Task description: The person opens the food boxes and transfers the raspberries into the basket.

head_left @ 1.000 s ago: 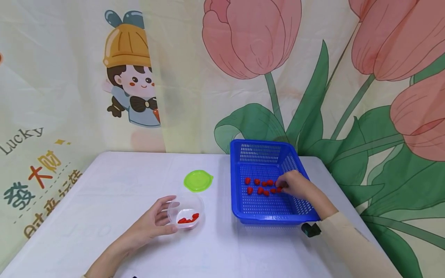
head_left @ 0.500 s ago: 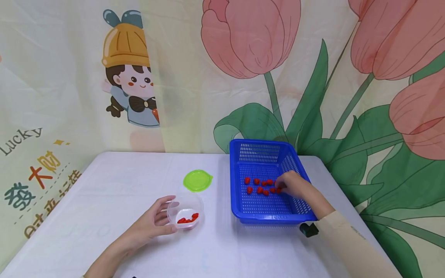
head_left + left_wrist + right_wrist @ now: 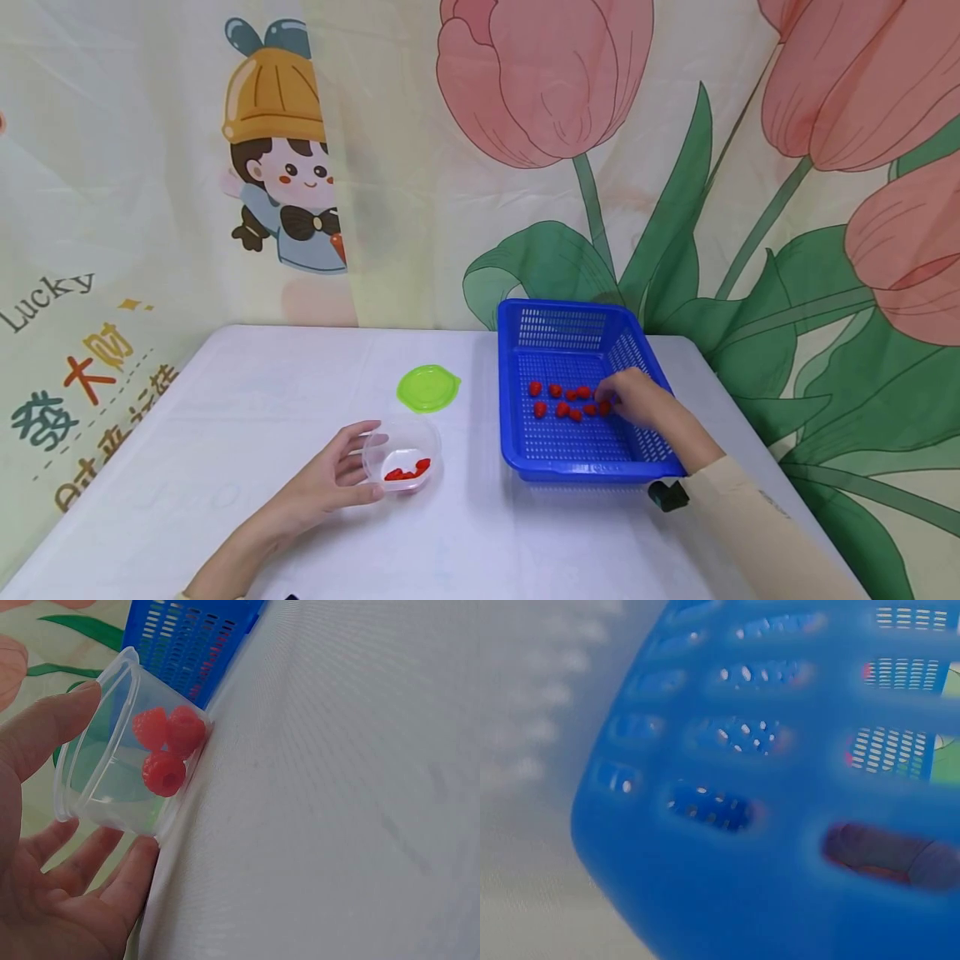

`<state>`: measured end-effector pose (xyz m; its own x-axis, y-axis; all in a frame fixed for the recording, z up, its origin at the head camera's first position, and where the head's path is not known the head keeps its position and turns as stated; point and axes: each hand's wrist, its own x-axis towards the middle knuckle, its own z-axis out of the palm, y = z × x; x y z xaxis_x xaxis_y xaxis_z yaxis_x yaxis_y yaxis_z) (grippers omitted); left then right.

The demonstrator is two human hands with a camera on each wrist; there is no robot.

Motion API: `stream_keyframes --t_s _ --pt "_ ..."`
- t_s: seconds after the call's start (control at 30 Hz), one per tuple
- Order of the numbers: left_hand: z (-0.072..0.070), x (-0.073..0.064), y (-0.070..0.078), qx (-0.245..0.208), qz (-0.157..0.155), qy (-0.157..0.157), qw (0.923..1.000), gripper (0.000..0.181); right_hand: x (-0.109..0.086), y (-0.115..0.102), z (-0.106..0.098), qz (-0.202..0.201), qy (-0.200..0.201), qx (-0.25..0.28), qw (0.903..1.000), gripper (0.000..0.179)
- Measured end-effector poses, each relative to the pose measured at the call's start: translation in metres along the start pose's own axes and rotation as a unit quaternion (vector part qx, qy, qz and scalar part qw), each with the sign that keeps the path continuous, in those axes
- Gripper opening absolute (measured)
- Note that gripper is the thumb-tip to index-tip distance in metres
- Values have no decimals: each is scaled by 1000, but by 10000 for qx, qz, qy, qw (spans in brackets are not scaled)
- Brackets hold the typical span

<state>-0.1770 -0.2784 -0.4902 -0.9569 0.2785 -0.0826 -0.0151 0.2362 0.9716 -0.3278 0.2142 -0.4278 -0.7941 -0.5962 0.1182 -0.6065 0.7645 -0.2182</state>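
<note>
My left hand (image 3: 337, 479) holds a small clear plastic tub (image 3: 405, 442) on the table, thumb on one side and fingers on the other. Inside the tub, several raspberries (image 3: 165, 772) lie at the bottom; the left wrist view shows them through its wall. My right hand (image 3: 633, 396) reaches into a blue plastic basket (image 3: 513, 454), fingertips down at the right end of two loose rows of raspberries (image 3: 562, 409). One raspberry (image 3: 604, 407) is right by those fingertips; whether they pinch it is hidden. In the right wrist view the basket wall covers most of the hand, with fingers (image 3: 877, 851) showing through a slot.
A green lid (image 3: 428, 388) lies flat behind the tub, left of the basket. White cloth covers the table (image 3: 315, 375). A printed curtain (image 3: 405, 167) with tulips hangs right behind it. The basket's raised walls surround the right hand.
The right hand stays almost in place, its fingertips shifting slightly among the raspberries, and the one beside them shows more. The left hand and tub have not visibly moved.
</note>
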Motion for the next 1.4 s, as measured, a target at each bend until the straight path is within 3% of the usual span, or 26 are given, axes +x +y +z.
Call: stream_keyframes --t_s 0.2,0.37,0.6,0.83,1.03,1.4 --pt "1 1 0 -12 10 -11 10000 95 -6 -6 -11 10 114 108 9999 20" --pt "0 1 -1 -65 84 -42 9999 96 -10 -16 -22 -271 195 135 9994 20" --pt "0 2 -2 -78 110 -30 9999 96 -6 -48 -33 -429 214 441 9979 23" --pt "0 1 -2 -36 62 -23 10000 95 11 -92 -39 -803 145 1283 9884 27" --pt "0 1 -2 -71 77 -32 9999 95 31 -130 -35 -1246 -61 1563 9798 29" --pt "0 1 -3 -82 112 -27 9999 95 66 -184 -18 -1426 -678 1880 9694 30"
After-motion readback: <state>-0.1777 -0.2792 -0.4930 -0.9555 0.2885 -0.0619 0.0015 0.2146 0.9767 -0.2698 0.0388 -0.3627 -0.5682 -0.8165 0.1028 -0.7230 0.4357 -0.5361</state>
